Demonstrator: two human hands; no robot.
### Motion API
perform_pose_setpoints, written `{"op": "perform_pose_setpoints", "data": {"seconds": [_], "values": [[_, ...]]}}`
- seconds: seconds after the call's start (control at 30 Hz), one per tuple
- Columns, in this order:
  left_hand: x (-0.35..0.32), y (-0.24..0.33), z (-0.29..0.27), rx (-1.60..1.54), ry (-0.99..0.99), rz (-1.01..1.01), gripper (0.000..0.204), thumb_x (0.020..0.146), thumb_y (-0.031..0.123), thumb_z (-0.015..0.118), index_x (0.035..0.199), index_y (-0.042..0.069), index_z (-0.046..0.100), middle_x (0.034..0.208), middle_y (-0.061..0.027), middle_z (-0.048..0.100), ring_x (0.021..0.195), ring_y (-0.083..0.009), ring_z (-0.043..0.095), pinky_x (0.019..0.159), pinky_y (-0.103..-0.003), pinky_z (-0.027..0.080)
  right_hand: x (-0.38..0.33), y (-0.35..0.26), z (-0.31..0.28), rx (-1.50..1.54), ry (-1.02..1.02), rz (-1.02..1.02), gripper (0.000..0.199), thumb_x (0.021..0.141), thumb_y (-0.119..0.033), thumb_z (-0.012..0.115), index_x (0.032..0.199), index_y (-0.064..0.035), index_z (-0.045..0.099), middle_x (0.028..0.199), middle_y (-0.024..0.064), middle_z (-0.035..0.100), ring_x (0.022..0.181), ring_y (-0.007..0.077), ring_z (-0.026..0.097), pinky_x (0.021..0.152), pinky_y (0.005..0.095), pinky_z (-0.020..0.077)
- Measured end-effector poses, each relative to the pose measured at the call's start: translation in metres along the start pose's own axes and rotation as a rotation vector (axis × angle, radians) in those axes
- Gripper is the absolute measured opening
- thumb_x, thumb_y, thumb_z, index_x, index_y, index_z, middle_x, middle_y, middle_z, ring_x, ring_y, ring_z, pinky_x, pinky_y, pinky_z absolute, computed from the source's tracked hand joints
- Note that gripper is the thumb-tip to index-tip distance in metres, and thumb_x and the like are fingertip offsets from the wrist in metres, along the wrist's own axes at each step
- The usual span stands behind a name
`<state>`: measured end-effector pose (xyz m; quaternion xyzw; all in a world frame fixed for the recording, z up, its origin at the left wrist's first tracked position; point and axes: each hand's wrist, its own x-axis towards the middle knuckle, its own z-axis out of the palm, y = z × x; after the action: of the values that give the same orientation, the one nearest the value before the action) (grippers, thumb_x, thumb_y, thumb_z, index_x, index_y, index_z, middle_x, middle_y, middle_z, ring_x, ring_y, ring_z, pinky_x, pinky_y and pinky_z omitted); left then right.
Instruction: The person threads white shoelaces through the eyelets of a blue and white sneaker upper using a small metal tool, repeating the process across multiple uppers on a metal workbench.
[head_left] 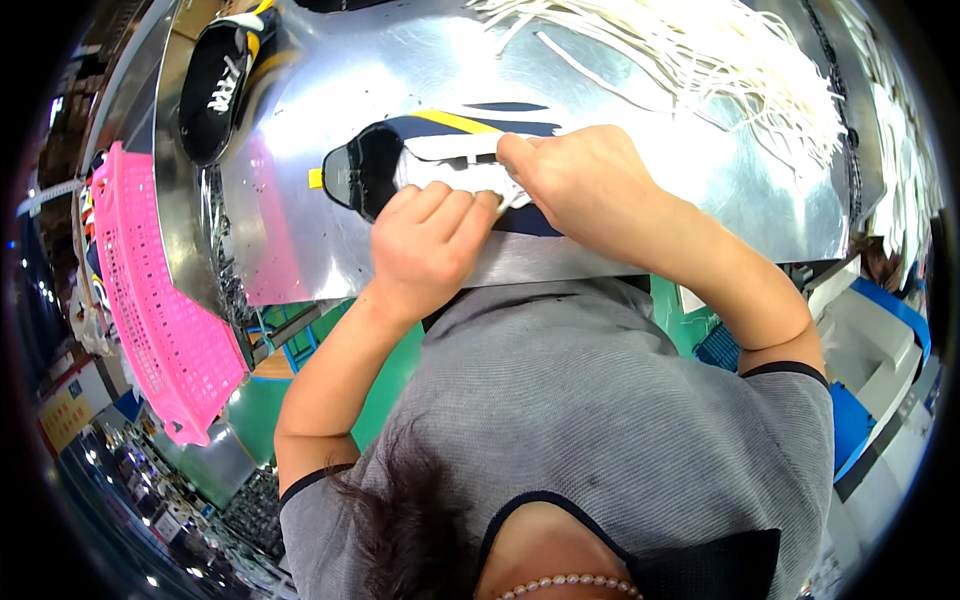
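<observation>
A dark navy and white shoe with yellow trim lies on the metal table, its black-lined opening and yellow heel tab to the left. My left hand is closed at the near edge of the lacing area, over part of the tongue. My right hand is closed over the front of the shoe, thumb and forefinger pinched by the far eyelet flap. A short stretch of white shoelace shows between the two hands. Both sets of fingertips are partly hidden, and the right hand covers much of the toe.
Loose white shoelaces are heaped at the table's far right. Another dark shoe, with white laces, stands at the far left of the metal table. A pink perforated basket sits off the table's left edge.
</observation>
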<state>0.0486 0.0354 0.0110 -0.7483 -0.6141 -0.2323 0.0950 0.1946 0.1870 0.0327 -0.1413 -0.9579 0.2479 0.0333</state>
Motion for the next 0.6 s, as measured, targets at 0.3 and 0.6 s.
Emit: {"op": "perform_pose_setpoints", "data": {"seconds": [0.3, 0.6], "values": [[0.000, -0.004, 0.005, -0.098, -0.012, -0.019, 0.020, 0.072, 0.006, 0.076, 0.090, 0.005, 0.067, 0.069, -0.0030, 0.052, 0.062, -0.0202, 0.052, 0.055, -0.033, 0.040, 0.019, 0.019, -0.001, 0.686, 0.142, 0.075, 0.019, 0.088, -0.015, 0.071, 0.104, -0.0044, 0.071, 0.091, 0.0054, 0.075, 0.079, 0.0169, 0.071, 0.072, 0.0328, 0.0553], [0.001, -0.007, -0.011, -0.355, -0.204, -0.233, 0.038, 0.080, 0.011, 0.078, 0.112, 0.004, 0.059, 0.083, -0.0083, 0.065, 0.076, -0.0272, 0.062, 0.069, -0.036, 0.050, 0.014, 0.025, -0.044, 1.030, 0.461, 0.062, 0.018, 0.091, -0.015, 0.069, 0.103, -0.0020, 0.074, 0.089, 0.0029, 0.073, 0.084, 0.0115, 0.069, 0.074, 0.0257, 0.0543]]}}
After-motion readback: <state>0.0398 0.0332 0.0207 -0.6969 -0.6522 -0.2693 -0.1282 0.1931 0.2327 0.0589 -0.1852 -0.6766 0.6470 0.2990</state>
